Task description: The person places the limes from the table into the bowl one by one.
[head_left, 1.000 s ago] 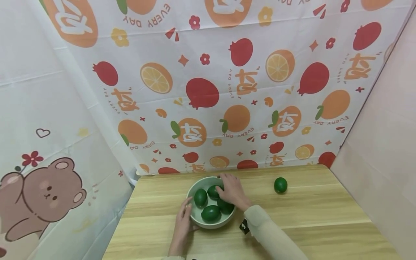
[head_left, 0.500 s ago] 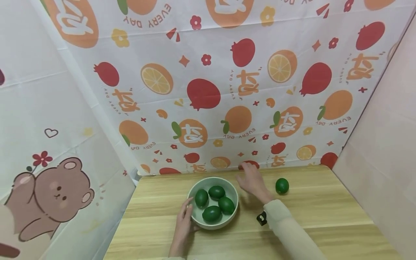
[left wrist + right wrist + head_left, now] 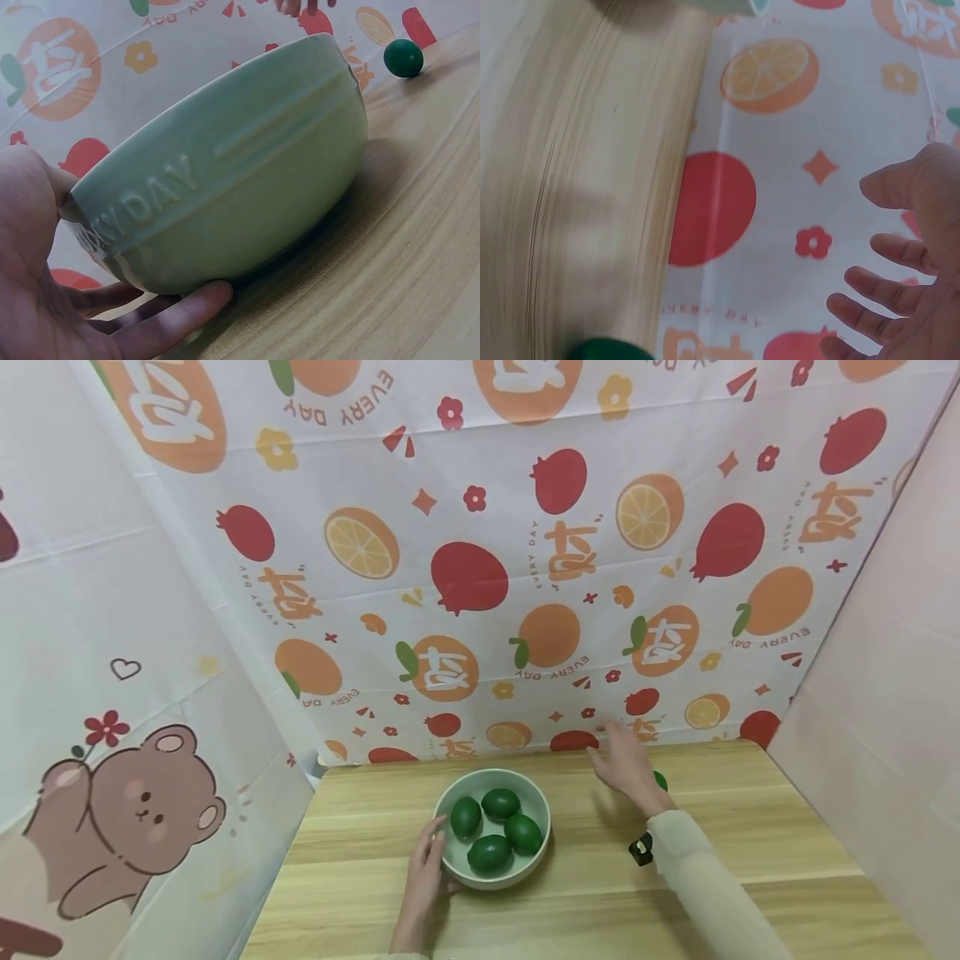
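A pale green bowl (image 3: 542, 852) with raised lettering stands on the table and holds several dark green, oval, lime-like fruits (image 3: 489, 854). At its left side my left hand (image 3: 426, 872) grips the bowl; in the left wrist view, the thumb side lies at the rim and fingers (image 3: 176, 322) reach under the base. My right hand (image 3: 626, 767) is raised above the back of the table, holding nothing, its fingers spread in the right wrist view. Behind its wrist, a single green fruit (image 3: 660, 782) on the table is mostly hidden; the left wrist view shows this fruit (image 3: 403, 58) whole.
The wooden table (image 3: 585, 910) ends at a white back sheet (image 3: 517, 568) printed with fruit. A plain pale sheet (image 3: 885, 735) stands on the right, and one with a printed bear (image 3: 135, 810) on the left. A small black device (image 3: 642, 848) sits at my right wrist.
My right hand has let go of a fruit in the bowl, lifted out and moved right toward the lone fruit, now partly covering it. My left hand stays on the bowl.
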The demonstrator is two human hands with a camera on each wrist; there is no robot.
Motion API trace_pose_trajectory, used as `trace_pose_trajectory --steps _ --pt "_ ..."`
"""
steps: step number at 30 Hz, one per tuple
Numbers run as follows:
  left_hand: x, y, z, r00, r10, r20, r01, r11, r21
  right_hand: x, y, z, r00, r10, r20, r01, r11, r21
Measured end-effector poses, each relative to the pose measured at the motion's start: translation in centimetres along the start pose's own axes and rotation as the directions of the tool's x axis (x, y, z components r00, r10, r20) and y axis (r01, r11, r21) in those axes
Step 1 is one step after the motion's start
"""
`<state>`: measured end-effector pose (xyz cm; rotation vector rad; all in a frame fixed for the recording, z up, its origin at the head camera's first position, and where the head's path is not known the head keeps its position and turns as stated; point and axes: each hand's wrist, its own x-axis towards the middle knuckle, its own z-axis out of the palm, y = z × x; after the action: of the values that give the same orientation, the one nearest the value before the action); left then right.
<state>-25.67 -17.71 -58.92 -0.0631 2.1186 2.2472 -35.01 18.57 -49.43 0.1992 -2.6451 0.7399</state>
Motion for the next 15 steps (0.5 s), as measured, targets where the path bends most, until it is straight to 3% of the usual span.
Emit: trace_pose_trajectory --steps 15 --pt "-0.3 -0.2 0.1 1.000 -0.005 -0.003 0.005 1.000 -0.010 -1.1 4.3 -1.3 0.996 0.083 -0.021 -0.083 0.996 -0.015"
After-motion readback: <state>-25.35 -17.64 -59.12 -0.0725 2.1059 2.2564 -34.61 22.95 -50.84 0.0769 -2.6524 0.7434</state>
